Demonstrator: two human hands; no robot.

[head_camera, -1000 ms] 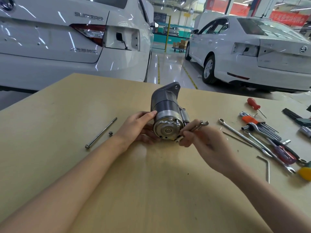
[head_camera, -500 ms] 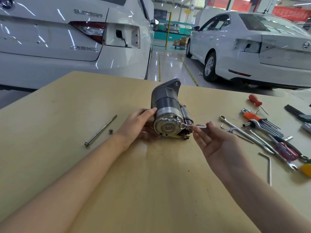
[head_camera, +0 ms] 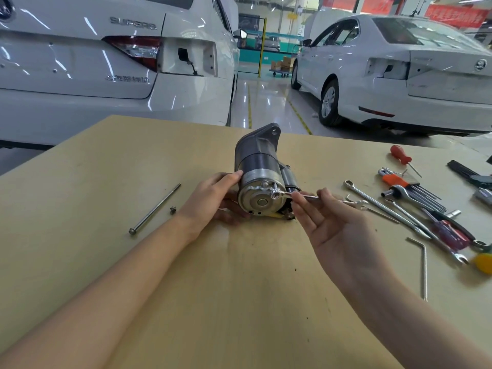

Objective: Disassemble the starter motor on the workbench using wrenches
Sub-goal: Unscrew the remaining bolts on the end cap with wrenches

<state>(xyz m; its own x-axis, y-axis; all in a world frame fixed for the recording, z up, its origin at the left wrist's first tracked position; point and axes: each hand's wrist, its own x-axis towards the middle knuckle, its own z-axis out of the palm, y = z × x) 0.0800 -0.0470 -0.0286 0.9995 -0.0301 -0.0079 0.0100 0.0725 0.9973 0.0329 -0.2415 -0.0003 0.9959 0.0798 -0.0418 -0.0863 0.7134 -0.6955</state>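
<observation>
the starter motor lies on its side near the middle of the tan bench, its shiny end cap facing the camera and its grey mounting flange pointing away toward the cars. the left hand cups the left side of the motor, thumb on the upper edge of the cap and fingers curled underneath, so its grip is closed around the body. the right hand is palm-up with the fingers mostly straight, and a small wrench is held lightly between thumb tip and fingertips; the wrench's ring end sits on a bolt head at the upper right of the cap (whether it is fully seated on the bolt is hard to tell). a long through-bolt lies well to the left with a small screw just beside it. to the right lie loose wrenches, a red screwdriver and a bent hex key.
</observation>
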